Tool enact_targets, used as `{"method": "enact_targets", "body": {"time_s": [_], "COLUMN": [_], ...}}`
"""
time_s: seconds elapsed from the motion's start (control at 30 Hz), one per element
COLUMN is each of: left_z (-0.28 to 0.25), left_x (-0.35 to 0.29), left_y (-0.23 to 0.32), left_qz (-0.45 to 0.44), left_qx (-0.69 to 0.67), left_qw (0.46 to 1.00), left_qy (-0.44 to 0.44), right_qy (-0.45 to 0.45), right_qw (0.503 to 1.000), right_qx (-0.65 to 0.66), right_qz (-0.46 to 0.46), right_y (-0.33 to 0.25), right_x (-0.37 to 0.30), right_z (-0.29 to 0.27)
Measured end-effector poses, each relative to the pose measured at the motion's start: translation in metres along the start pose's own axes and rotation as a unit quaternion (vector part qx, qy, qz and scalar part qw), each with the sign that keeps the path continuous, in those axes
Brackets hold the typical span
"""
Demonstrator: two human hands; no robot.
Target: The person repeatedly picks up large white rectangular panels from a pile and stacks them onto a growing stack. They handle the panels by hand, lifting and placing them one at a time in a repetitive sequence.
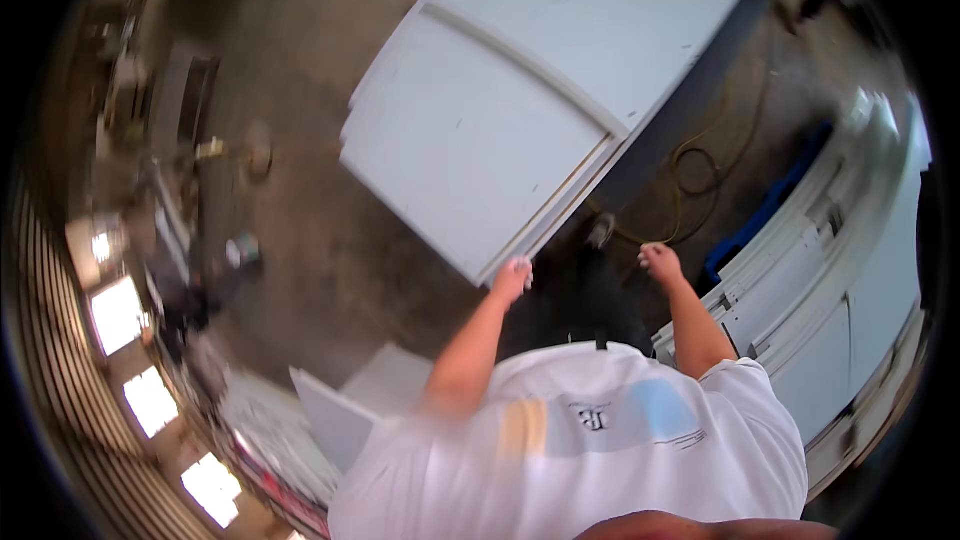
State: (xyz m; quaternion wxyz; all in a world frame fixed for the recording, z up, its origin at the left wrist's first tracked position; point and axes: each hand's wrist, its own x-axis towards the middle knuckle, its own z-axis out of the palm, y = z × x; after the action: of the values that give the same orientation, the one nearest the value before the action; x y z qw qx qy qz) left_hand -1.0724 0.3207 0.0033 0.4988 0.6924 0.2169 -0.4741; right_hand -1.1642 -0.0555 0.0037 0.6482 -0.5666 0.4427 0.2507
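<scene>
My left hand (513, 280) is by the near corner of a large white panel (450, 150), its fingers curled in. Whether it touches the panel's edge or grips something small I cannot make out. My right hand (660, 264) is held out to the right, apart from the panel, with fingers bent together; anything inside them is hidden. A raised white strip (530, 62) crosses the panel. Along its right edge, a thin brownish line (560, 202) runs beside a narrow white ledge.
White boards and long profiles (800, 290) are stacked at the right, beside a blue object (765, 210). A yellow hose (680, 190) lies coiled on the floor. At the left are a bucket-like container (242, 250) and blurred clutter. White sheets (340, 405) lean at the lower left.
</scene>
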Motion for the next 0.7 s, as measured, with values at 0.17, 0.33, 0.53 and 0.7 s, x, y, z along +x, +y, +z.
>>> {"method": "enact_targets", "body": {"time_s": [0.17, 0.33, 0.53, 0.7], "left_z": [-0.094, -0.189, -0.290, -0.330], "left_x": [0.032, 0.090, 0.201, 0.260], "left_y": [-0.078, -0.132, -0.177, -0.192], "left_qz": [-0.046, -0.041, -0.064, -0.007], "left_qx": [-0.074, 0.047, -0.079, -0.231], "left_qw": [0.977, 0.929, 0.955, 0.941], "left_qy": [0.196, 0.366, 0.279, 0.246], "right_qy": [-0.012, -0.026, 0.026, 0.042], "right_qw": [0.999, 1.000, 0.994, 0.989], "right_qx": [-0.004, 0.000, 0.010, -0.067], "right_qz": [0.039, 0.003, 0.102, 0.123], "right_y": [0.011, 0.080, 0.168, 0.198], "right_x": [0.001, -0.019, -0.106, -0.145], "right_z": [0.049, 0.094, 0.155, 0.187]}}
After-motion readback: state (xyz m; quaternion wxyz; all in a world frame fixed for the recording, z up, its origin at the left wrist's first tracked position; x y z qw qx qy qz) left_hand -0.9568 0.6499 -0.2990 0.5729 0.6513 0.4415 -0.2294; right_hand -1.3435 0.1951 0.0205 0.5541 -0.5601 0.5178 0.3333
